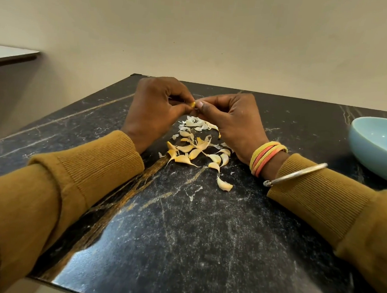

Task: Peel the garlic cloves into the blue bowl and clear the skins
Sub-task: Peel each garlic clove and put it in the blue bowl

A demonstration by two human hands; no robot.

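Observation:
A small yellowish garlic clove (192, 105) is pinched between the fingertips of my left hand (155, 111) and my right hand (232, 121), held above the black marble table (182, 225). Below the hands lies a scatter of several unpeeled garlic cloves (195, 152), one clove (224, 184) lying apart nearer to me. A heap of white papery skins (196, 123) sits just under my fingers. The blue bowl (380, 148) stands at the right edge of the view; its visible inside holds nothing.
The table's far edge meets a plain beige wall (196, 32). A second, lighter tabletop (9, 53) shows at the far left. My mustard sleeves rest on the table; thread bands and a metal bangle (296, 174) circle my right wrist.

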